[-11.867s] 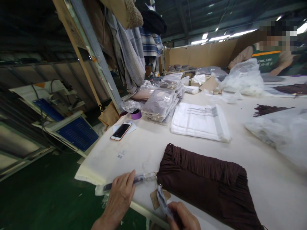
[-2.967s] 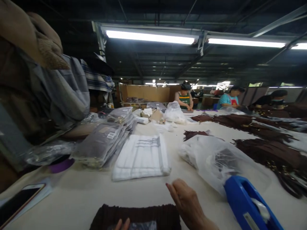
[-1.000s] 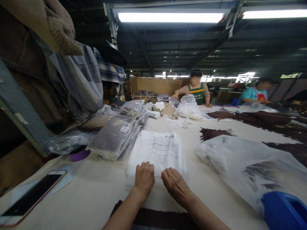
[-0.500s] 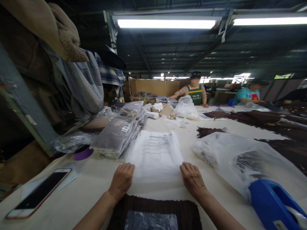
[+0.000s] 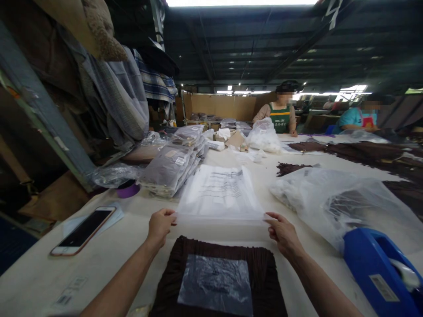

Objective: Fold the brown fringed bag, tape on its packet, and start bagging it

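A clear plastic bag (image 5: pixel 220 219) lies in front of me, printed with lines of dark text. My left hand (image 5: pixel 161 226) pinches its near left corner. The near right corner is between the thumb and fingers of my right hand (image 5: pixel 282 231). The bag's near edge is stretched straight between them. Just below lies a folded dark brown fringed cloth (image 5: pixel 172 281), with a small clear plastic packet (image 5: pixel 216 281) flat on top.
Bagged grey garments (image 5: pixel 168 167) are stacked left of the bag, near a purple tape roll (image 5: pixel 128 189) and a phone (image 5: pixel 84 231). On the right are a large plastic bag (image 5: pixel 317 193) and a blue tape dispenser (image 5: pixel 373 268). Two people work across the table.
My fists have turned into finger pinches at the bag's corners, and the near edge is pulled tauter. The view has tilted down, showing more of the brown cloth.
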`<state>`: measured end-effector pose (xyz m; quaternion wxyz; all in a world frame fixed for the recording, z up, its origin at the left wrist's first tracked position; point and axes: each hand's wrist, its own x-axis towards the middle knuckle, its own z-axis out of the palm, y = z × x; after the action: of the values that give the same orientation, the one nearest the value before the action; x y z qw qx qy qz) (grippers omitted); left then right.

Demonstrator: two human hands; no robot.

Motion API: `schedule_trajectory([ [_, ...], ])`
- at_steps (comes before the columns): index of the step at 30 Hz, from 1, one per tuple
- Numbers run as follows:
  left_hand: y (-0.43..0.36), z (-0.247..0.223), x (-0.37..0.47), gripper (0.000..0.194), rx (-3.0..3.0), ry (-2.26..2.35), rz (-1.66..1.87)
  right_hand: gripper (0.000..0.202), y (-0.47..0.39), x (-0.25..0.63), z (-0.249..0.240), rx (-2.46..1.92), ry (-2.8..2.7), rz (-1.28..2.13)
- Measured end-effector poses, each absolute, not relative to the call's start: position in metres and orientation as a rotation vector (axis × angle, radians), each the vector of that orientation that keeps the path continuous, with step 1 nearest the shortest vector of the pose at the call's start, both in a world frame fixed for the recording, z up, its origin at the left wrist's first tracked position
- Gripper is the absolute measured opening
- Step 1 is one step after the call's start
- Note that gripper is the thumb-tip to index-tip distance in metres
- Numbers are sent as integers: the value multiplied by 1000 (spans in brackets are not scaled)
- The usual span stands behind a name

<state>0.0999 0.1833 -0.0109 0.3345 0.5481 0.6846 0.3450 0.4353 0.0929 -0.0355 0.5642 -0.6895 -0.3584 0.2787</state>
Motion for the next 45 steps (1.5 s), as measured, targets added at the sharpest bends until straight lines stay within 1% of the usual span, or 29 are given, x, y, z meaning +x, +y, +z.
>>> schedule_trajectory([
  [3,189,-12,101,7,1111,1662,984,31,91,431,-32,-1404,-673,845],
  [6,193,-12,103,12,976,1540,1110,32,90,429,-28,-1232,-589,925],
  [9,195,-12,106,15,955,1439,1237,30,90,428,-26,-1153,-586,936],
  [11,193,-13,108,16,988,1383,1286,33,88,427,-26,-1154,-615,926],
  [13,189,-16,107,24,1058,1342,1294,38,84,427,-29,-1196,-662,917],
  [15,183,-20,105,32,1159,1329,1252,40,77,426,-32,-1275,-730,913],
  [16,180,-22,103,34,1221,1334,1212,39,73,426,-34,-1325,-773,913],
  [21,160,-32,89,29,1526,1407,995,34,46,420,-38,-1600,-958,851],
  [23,151,-34,86,31,1588,1445,971,34,36,415,-38,-1716,-1032,762],
  [27,135,-40,85,42,1672,1546,922,39,22,404,-41,-1946,-1137,527],
  [31,123,-44,91,49,1657,1701,909,39,17,398,-43,-2038,-1101,423],
  [34,115,-44,97,53,1556,1800,886,41,12,398,-44,-2083,-1054,450],
  [39,99,-43,104,58,1405,1915,800,41,-4,398,-40,-2101,-891,598],
  [45,75,-43,99,48,1344,1987,617,37,-21,388,-28,-1993,-548,708],
])
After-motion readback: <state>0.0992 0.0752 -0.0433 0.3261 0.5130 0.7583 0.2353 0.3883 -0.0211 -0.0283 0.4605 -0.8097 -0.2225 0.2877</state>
